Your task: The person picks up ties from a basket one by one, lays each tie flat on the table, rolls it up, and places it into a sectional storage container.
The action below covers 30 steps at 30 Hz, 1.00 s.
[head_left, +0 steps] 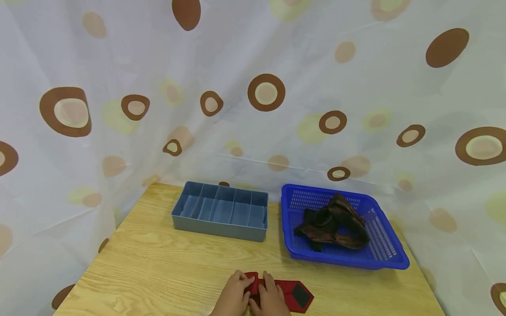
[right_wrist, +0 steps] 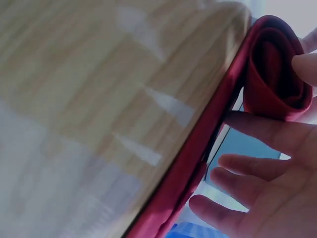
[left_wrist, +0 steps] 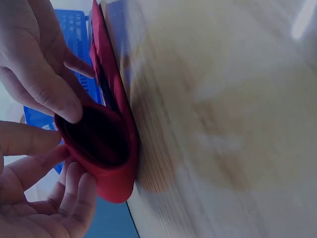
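A red necktie [head_left: 287, 293] lies on the wooden table near its front edge, partly wound into a roll [left_wrist: 116, 181]. Its flat wide end, with a dark patch, points right in the head view. My left hand [head_left: 235, 293] holds the left side of the roll, fingers curled against it in the left wrist view. From the other side, my right hand [head_left: 272, 298] pinches the roll; its other fingers [right_wrist: 242, 186] spread beside the flat strip. The roll's hollow end shows in both wrist views. Both hands cover part of the necktie in the head view.
Behind the hands stands a grey-blue tray [head_left: 219, 232] with several compartments. At the back right, a blue plastic basket [head_left: 336, 259] holds dark brown bundled pieces [head_left: 336, 226] that look like fabric. A spotted curtain [head_left: 237, 131] surrounds the wooden table [head_left: 158, 263].
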{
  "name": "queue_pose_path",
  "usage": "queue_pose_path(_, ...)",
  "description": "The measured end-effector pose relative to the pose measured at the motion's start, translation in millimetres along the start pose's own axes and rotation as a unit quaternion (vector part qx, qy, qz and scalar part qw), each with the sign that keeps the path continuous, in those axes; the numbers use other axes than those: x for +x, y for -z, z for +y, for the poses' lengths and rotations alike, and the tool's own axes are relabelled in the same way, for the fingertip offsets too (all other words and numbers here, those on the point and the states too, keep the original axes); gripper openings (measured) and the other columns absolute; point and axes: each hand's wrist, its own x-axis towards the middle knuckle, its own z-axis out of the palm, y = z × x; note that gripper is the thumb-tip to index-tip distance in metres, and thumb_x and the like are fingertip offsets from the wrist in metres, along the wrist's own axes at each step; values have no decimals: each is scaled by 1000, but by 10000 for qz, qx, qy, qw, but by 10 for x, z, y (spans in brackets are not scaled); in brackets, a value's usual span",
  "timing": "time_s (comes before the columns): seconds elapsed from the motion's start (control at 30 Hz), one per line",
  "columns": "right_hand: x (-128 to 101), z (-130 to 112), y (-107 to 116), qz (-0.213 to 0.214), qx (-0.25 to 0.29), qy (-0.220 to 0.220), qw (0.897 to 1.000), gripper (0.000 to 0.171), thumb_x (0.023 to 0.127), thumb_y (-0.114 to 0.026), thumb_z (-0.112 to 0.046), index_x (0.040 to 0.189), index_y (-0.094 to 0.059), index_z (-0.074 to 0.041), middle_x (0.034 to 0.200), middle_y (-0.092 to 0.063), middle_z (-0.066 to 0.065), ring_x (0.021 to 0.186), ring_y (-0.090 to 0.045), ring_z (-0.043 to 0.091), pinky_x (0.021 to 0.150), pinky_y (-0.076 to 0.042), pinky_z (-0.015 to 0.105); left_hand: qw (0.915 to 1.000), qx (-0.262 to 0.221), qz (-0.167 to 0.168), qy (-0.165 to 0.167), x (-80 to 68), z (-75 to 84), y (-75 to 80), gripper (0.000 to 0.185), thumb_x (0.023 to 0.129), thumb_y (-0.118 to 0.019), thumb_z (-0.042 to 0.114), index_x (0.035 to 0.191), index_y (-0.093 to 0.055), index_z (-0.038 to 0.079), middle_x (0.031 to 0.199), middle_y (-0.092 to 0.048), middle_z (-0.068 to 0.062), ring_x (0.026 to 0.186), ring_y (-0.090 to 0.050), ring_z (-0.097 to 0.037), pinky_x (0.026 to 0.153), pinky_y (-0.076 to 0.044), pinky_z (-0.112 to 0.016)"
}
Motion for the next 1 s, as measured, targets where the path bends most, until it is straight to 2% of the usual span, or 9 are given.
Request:
queue_pose_path(0.07,-16,20,12,-81,-15,-34,10000,53,87,-62,-31,116,-57,13,138,-40,33,127,-36,51,92,-35,68,9993,336,-51,-169,-2,12,-32,35,84,-65,6,119,-64,1,99,-52,-2,88,-51,-13,76,-49,-23)
queue_pose_path(0.2,-69,60,34,-154,-230,-272,9992,53,87,-61,-30,119,-57,12,136,-43,31,126,-38,50,92,-36,66,9958,650,-78,-645,-10,23,-102,38,82,-67,5,120,-63,0,97,-50,0,82,-45,-7,70,-44,-18)
queue_pose_path(0.33,-136,80,45,129,-747,-682,9948,49,85,-63,-32,114,-60,7,128,-53,24,114,-49,44,85,-44,59,9913,874,-9,-989,-10,26,-155,41,79,-67,4,120,-64,1,94,-49,1,78,-39,-5,66,-39,-15)
queue_pose_path(0.4,-155,101,43,319,-940,-684,9927,46,83,-65,-31,111,-62,6,121,-56,22,107,-53,41,80,-47,55,9904,975,-14,-978,-1,29,-159,42,78,-68,5,121,-63,2,94,-48,2,78,-37,-5,66,-38,-14)
queue_pose_path(0.6,-168,193,87,421,-855,-195,9953,45,85,-63,-27,114,-60,7,120,-56,26,102,-55,42,80,-50,51,9873,1309,-245,-862,28,91,-156,44,79,-71,10,122,-63,3,97,-49,3,80,-36,-5,68,-39,-14)
queue_pose_path(0.73,-210,146,83,900,-670,551,9922,46,83,-66,-21,118,-58,8,122,-54,26,100,-58,40,75,-52,48,9843,1466,-272,-948,39,101,-187,38,80,-69,11,118,-65,4,98,-50,1,80,-37,-7,68,-39,-14)
queue_pose_path(0.83,-226,86,53,1299,-648,1172,9824,43,83,-65,-15,118,-58,8,120,-56,24,99,-59,37,75,-53,43,9869,1235,-208,-1012,55,93,-190,26,82,-65,7,107,-70,5,99,-52,0,81,-39,-8,69,-40,-16)
queue_pose_path(0.9,-226,43,39,1409,-590,1277,9800,41,83,-63,-13,118,-58,8,119,-58,23,100,-60,36,77,-54,41,9894,1003,-187,-1036,68,88,-184,20,84,-63,5,101,-71,6,101,-53,-1,83,-41,-9,71,-41,-18)
queue_pose_path(1.0,-224,-7,33,1431,-496,1191,9813,43,84,-62,-11,121,-55,8,118,-60,25,96,-62,35,75,-54,40,9916,680,-296,-1059,73,69,-157,21,86,-61,6,105,-70,6,108,-55,-4,91,-46,-11,76,-45,-20)
